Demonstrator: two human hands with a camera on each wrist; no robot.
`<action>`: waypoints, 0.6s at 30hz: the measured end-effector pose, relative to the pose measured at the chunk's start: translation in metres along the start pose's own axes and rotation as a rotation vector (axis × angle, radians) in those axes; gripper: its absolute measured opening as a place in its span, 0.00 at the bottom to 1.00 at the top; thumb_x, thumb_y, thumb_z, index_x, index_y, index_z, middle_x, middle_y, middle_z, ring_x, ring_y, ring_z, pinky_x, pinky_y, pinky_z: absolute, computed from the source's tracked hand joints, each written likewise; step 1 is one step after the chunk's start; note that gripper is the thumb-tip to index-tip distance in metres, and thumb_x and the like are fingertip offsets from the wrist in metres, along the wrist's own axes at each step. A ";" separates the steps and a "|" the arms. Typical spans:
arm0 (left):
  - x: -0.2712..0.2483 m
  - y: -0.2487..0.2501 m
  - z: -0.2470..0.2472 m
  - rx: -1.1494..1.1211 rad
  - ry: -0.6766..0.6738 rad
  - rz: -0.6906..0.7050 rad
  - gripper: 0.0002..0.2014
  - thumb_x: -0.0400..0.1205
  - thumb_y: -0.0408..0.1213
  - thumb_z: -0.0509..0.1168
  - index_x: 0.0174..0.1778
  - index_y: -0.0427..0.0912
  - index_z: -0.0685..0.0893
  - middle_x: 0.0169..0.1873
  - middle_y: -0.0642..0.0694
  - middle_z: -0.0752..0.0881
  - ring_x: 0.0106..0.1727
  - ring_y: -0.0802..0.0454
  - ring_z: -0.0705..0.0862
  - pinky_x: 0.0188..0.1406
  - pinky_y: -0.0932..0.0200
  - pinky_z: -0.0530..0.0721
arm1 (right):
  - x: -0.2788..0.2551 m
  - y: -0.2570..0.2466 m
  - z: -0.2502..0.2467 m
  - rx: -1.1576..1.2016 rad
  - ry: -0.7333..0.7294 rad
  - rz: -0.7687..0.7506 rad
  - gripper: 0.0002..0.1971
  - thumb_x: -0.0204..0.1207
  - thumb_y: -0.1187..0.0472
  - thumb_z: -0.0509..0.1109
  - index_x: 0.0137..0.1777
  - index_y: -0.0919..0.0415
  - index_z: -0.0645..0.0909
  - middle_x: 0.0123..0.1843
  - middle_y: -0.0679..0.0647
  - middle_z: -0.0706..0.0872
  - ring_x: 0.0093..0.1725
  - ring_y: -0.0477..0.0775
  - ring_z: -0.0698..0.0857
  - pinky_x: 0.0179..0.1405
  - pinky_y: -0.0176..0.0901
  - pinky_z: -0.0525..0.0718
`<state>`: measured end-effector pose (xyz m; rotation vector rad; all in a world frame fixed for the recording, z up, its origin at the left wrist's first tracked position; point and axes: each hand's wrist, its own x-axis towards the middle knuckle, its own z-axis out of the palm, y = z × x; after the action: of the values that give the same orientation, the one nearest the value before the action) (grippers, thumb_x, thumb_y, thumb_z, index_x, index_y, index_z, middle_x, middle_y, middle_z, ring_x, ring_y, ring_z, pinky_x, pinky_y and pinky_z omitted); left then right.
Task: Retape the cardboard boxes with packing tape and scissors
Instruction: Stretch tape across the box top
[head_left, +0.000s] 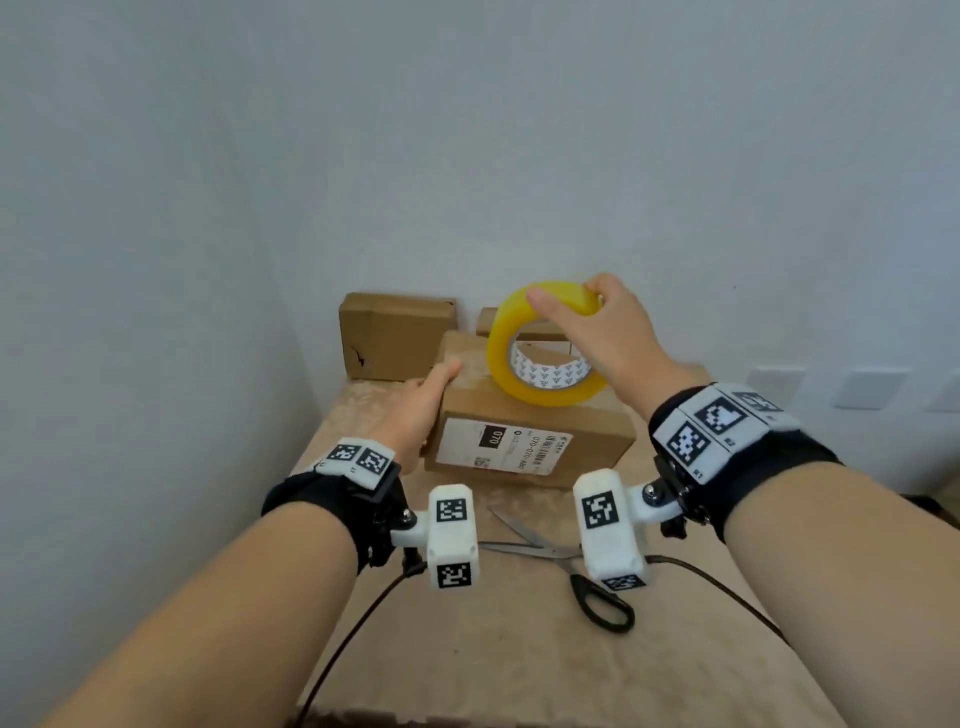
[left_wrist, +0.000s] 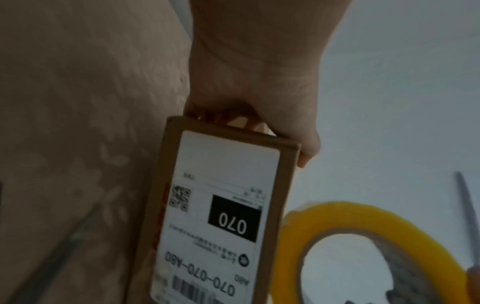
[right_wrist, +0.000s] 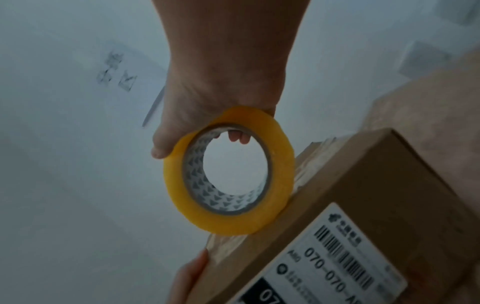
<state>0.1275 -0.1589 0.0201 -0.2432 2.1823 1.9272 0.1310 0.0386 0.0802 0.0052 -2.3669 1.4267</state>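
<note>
Gripped at its top by the right hand (head_left: 608, 332), the yellow roll of packing tape (head_left: 545, 345) is held up on its edge, with the thumb on the near side and the fingers curled over the far side. Its bottom edge touches the top of the labelled cardboard box (head_left: 530, 415). The box is lying on the tan tablecloth (head_left: 493, 649) and is steadied by the left hand (head_left: 423, 410). That hand is pressed flat against the left end of the box, with straight fingers and the thumb lying along the top edge.

Two more cardboard boxes are standing behind, by the wall: one (head_left: 395, 332) at the left, and one (head_left: 488, 319) mostly hidden by the roll. The scissors (head_left: 566, 566) are lying near the front of the table, untouched, with the blades apart.

It looks like the taping of this box is just being started. No strip of new tape can be seen pulled out yet, though old wrinkled tape shows on the box top.

Next, the loose end of the tape probably has to be found and stuck down, then pulled along the top seam. The box must be kept from sliding. After that the scissors will be needed for the cut.
</note>
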 end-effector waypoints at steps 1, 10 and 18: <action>0.000 -0.004 -0.003 0.040 0.020 0.021 0.27 0.80 0.60 0.59 0.64 0.42 0.78 0.47 0.46 0.88 0.44 0.52 0.87 0.39 0.58 0.82 | 0.000 -0.002 0.007 -0.037 -0.038 -0.013 0.32 0.70 0.34 0.72 0.63 0.57 0.73 0.49 0.46 0.78 0.50 0.48 0.78 0.45 0.41 0.72; -0.003 -0.004 -0.028 1.115 -0.043 0.429 0.19 0.88 0.47 0.53 0.65 0.36 0.75 0.73 0.40 0.73 0.75 0.44 0.70 0.61 0.64 0.65 | 0.022 -0.023 0.053 -0.413 -0.175 -0.051 0.26 0.65 0.31 0.64 0.51 0.51 0.75 0.51 0.52 0.83 0.54 0.59 0.80 0.59 0.60 0.79; 0.019 -0.016 -0.017 1.212 -0.156 0.339 0.34 0.88 0.53 0.45 0.84 0.37 0.42 0.84 0.41 0.41 0.84 0.50 0.41 0.82 0.51 0.40 | 0.031 -0.021 0.059 -0.502 -0.132 -0.045 0.34 0.71 0.29 0.64 0.57 0.63 0.78 0.52 0.56 0.82 0.55 0.58 0.79 0.46 0.45 0.71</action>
<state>0.1130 -0.1776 0.0019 0.4797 2.9052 0.3910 0.0881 -0.0159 0.0831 0.0194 -2.7495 0.8008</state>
